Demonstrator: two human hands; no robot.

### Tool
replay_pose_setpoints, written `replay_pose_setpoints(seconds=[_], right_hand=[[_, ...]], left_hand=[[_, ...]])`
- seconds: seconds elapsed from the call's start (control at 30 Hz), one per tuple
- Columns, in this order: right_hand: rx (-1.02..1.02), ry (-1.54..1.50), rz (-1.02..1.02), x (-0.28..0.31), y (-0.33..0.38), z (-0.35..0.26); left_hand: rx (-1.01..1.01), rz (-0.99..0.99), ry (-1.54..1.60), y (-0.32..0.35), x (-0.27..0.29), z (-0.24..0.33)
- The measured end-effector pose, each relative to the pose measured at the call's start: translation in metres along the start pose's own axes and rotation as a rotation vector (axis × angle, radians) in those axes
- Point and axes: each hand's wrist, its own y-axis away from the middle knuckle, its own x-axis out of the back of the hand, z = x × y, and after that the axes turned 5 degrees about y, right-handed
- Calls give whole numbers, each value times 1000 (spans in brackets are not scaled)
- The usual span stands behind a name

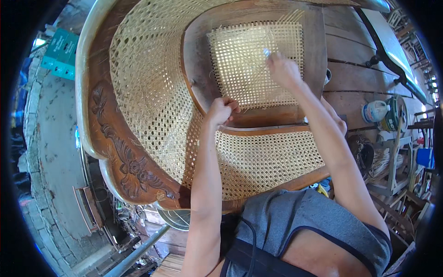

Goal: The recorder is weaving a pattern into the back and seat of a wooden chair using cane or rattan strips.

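Note:
In front of me is a wooden chair with a carved brown frame (110, 124) and a curved woven cane back (152, 106). Its seat board (198, 51) surrounds a square panel of cane webbing (244, 46), with loose strands sticking out at the far right corner. My left hand (223, 111) is closed in a pinch at the panel's near left edge; what its fingers hold is hidden. Over the right part of the webbing, my right hand (284, 70) is closed, slightly blurred. A small pale, shiny thing (266, 52) shows at its fingertips, too unclear to name.
A green box (61, 54) stands at the far left, beyond the frame. On the plank floor (355, 83) to the right are a clear plastic jug (376, 111) and a green container (392, 114). Wooden furniture parts and a blue container (424, 158) lie farther right.

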Motion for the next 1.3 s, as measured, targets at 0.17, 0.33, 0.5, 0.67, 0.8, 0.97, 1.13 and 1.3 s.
replay_pose_setpoints(seconds=[0.17,0.33,0.5,0.67,0.8,0.97,1.13,1.3], right_hand=[[-109,-137,80,18,-14,38],[53,-259,66,10,-11,43],[146,-407,-293,7,-6,-20],[196,-400,-193,-36,-11,-28],[103,-306,-342,-50,-13,-65],[200,-175,-317,-85,-18,-70],[135,121,-503,-54,-34,-114],[220,142,-440,-54,-33,-126]], left_hand=[[-22,-160,-295,3,31,18],[-69,-203,-425,-6,43,26],[-673,531,-642,-20,-2,27],[-566,363,-47,-31,-37,10],[-606,579,-191,-49,6,-32],[-505,612,-127,-64,27,-30],[-521,713,-95,-75,24,-50],[-611,767,-27,-80,23,-60]])
